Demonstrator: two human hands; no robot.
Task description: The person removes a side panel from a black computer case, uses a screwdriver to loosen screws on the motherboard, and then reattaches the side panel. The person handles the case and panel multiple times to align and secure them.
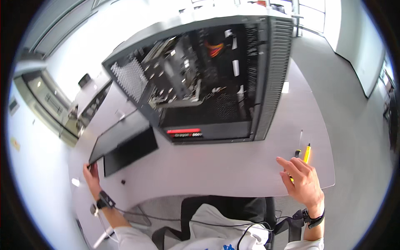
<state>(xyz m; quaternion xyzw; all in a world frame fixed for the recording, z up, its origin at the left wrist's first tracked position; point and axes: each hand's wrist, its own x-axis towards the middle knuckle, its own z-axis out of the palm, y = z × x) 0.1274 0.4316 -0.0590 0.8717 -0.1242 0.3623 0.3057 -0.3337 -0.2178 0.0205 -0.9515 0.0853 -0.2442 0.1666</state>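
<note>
Fingers of my right hand (305,182): loosely spread over 2 yellow tools (307,154) pointing away, contact unclear. Left hand (92,177) grips dark panel (121,136) by its near-left corner; long axis runs forward-right above worktop (208,173). PC case (280,75) beyond.

Pretty ordinary room tbh: pale bench (216,171) with curved edges, grey floor (329,79) off to the right, bright window (312,14) up top, door (52,102) over left, white bench (92,88) further back.
</note>
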